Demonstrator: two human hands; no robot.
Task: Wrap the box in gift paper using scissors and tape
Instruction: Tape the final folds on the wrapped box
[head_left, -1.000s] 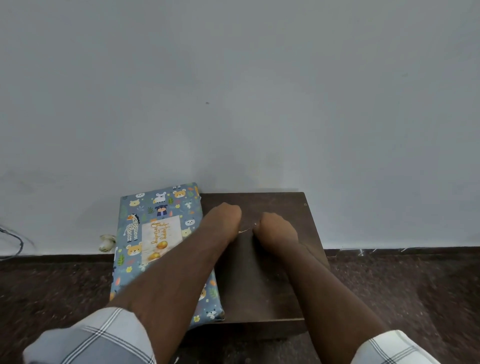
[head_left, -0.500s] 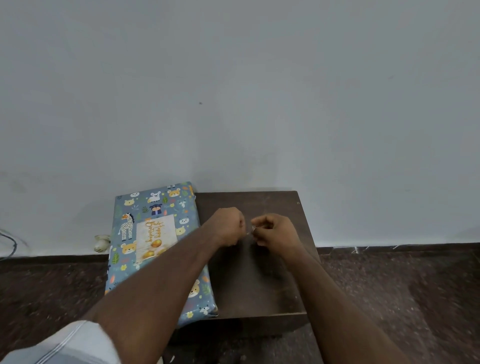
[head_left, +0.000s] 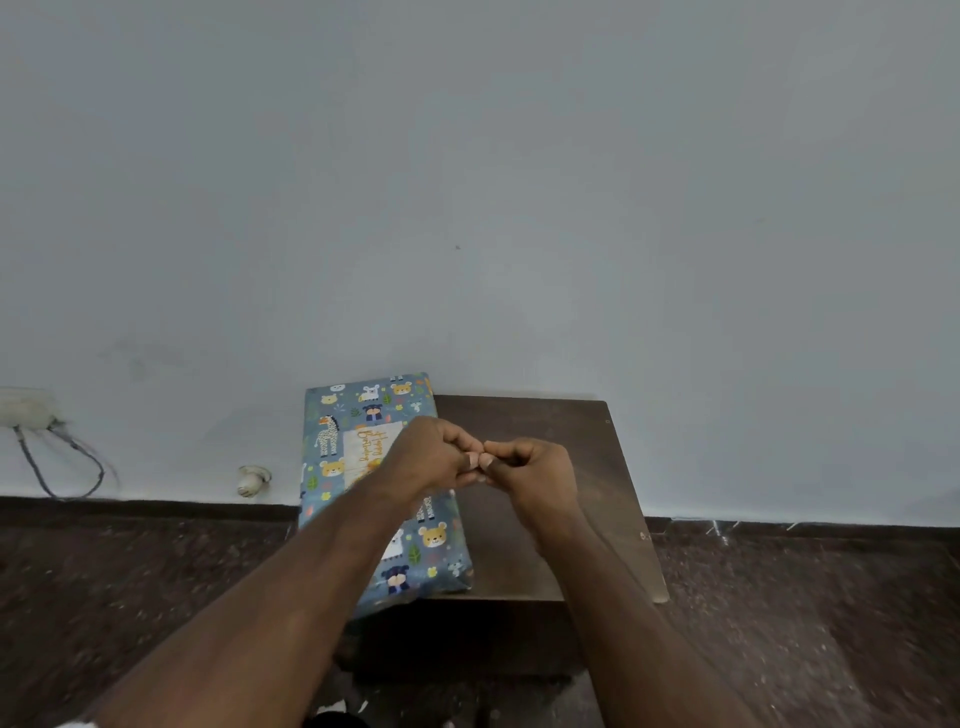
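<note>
The box, wrapped in blue gift paper printed with cartoon animals, lies flat on the left part of a small dark wooden table and overhangs its left edge. My left hand and my right hand meet fingertip to fingertip above the table, just right of the box. Both have curled fingers and pinch something tiny between them, apparently a small piece of clear tape that barely shows. My left forearm crosses over the near half of the box. No scissors or tape roll are in view.
The table stands against a pale wall. To the left, a wall socket with dangling cables and a small white fitting sit low on the wall. Dark speckled floor surrounds the table.
Both hands have risen off the tabletop and drawn together until the fingertips touch. The view has shifted to the left, so the box and table sit further right.
</note>
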